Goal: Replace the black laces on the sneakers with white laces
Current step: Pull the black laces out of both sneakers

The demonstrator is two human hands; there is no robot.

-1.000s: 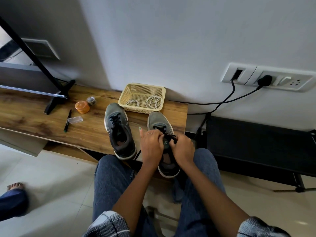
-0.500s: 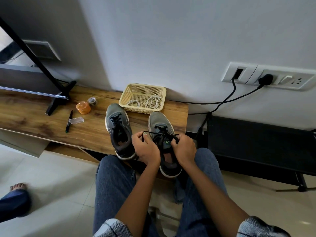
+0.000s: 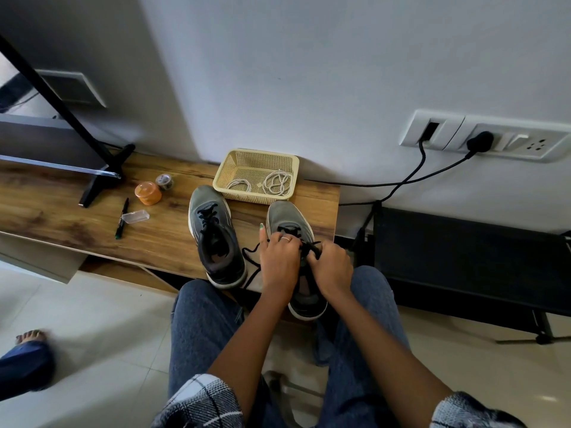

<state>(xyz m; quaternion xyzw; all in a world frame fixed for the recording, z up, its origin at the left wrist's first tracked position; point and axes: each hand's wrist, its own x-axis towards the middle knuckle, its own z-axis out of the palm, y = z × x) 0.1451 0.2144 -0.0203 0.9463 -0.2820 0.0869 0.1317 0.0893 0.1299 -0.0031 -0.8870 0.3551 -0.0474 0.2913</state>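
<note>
Two grey mesh sneakers stand side by side near the right end of the wooden bench (image 3: 77, 223), toes toward the wall. On the right grey sneaker (image 3: 289, 219), the left hand (image 3: 279, 261) and right hand (image 3: 332, 267) sit close together, both pinching its black lace (image 3: 251, 257) (a loose end trails left across the bench). The left grey sneaker (image 3: 214, 236) keeps its lacing. White laces (image 3: 276, 183) lie coiled in the beige plastic basket (image 3: 230, 163) at the back edge.

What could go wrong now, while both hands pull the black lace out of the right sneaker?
1. The right sneaker overhangs the wooden shelf edge; a hard tug might pull it off.
2. The loose black lace end beside the left hand may snag on the left sneaker.
</note>
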